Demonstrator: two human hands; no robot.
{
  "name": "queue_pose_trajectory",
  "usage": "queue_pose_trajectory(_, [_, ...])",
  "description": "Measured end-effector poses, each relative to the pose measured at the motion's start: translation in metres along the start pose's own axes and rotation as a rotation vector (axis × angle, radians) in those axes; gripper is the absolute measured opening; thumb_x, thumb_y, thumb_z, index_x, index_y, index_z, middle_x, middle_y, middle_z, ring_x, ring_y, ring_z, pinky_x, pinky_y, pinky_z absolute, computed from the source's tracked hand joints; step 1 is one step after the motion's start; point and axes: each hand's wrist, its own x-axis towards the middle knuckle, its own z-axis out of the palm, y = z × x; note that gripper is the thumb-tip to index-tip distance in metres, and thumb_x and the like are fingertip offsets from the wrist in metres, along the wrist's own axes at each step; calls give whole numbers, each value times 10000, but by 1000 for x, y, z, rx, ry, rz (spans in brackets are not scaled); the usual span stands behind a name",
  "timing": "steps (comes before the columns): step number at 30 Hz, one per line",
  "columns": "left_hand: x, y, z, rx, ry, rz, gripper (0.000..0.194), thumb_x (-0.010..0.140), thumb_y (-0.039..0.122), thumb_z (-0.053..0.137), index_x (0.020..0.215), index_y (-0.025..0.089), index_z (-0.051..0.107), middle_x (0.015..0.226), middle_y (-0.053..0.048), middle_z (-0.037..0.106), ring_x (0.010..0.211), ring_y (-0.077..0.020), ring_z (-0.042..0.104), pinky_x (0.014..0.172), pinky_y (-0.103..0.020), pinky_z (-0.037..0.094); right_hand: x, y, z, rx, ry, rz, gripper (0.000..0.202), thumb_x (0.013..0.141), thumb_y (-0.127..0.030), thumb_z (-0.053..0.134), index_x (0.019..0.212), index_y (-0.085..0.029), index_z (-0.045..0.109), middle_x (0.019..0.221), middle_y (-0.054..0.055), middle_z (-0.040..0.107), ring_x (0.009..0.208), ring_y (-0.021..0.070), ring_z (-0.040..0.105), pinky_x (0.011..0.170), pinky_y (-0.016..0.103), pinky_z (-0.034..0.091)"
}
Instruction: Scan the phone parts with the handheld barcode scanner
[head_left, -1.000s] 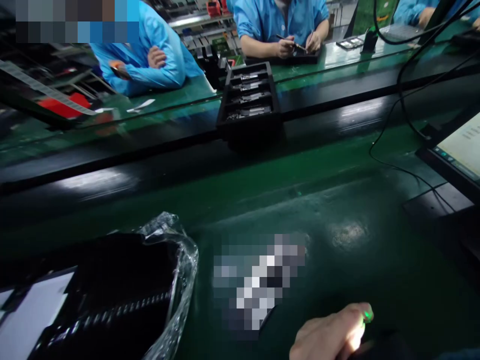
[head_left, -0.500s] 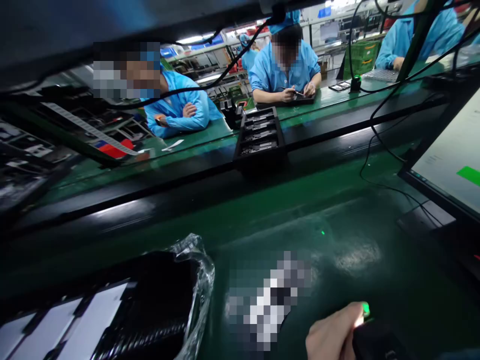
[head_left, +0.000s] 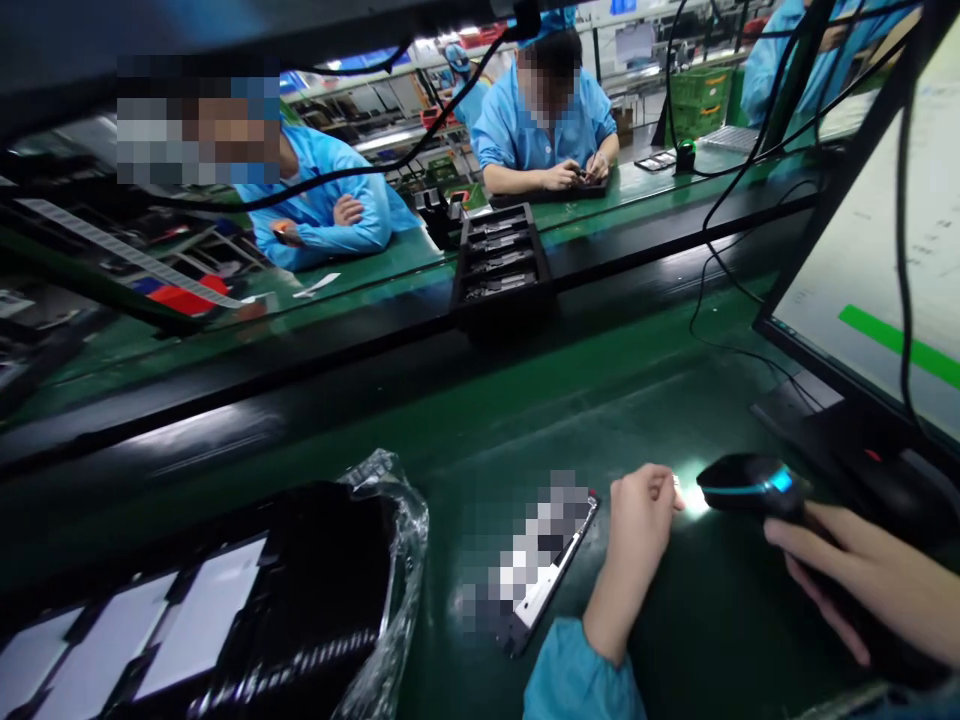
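Note:
My left hand (head_left: 637, 505) reaches out of a blue sleeve with its fingers pinched together on a small part (head_left: 677, 488), which glares white in a beam of light. My right hand (head_left: 862, 585) grips a black handheld scanner (head_left: 750, 482) whose nose points at that part from a few centimetres to its right. A flat, elongated part with a pixelated face (head_left: 536, 570) lies on the green table (head_left: 600, 410), just left of my left hand and not touching it.
A black tray in a clear plastic bag (head_left: 300, 600) holding white rectangles sits at front left. A monitor (head_left: 885, 290) with cables stands at right. A black compartment tray (head_left: 499, 255) rests on the belt beyond. Co-workers in blue coats sit across the line.
My left hand moved forward and up into full view with its fingers pinched. The scanner and my right hand came into view at right, and its light is now white instead of green.

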Motion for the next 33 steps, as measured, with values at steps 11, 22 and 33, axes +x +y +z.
queue_pose_trajectory(11, [10,1,9,-43,-32,26,136,741,93,492,681,183,573,638,-22,719,671,-189,742,585,-238,585,3,-59,-23,120,-115,-8,500,875,-674,528,853,-175,516,596,-22,534,373,110,487,337,226,456])
queue_pose_trajectory(22, [14,3,9,-121,-50,-6,145,739,80,522,628,169,549,628,-43,719,654,-208,748,564,-244,590,11,-79,-15,87,-102,38,424,942,-557,484,802,-158,517,567,-22,504,367,110,481,320,224,461])
queue_pose_trajectory(33, [16,-8,8,-184,-86,-7,143,746,88,499,751,146,630,719,-73,751,722,-229,758,629,-296,621,8,-71,-19,119,-106,17,427,942,-562,480,832,-152,517,566,-21,510,367,103,475,322,216,466])
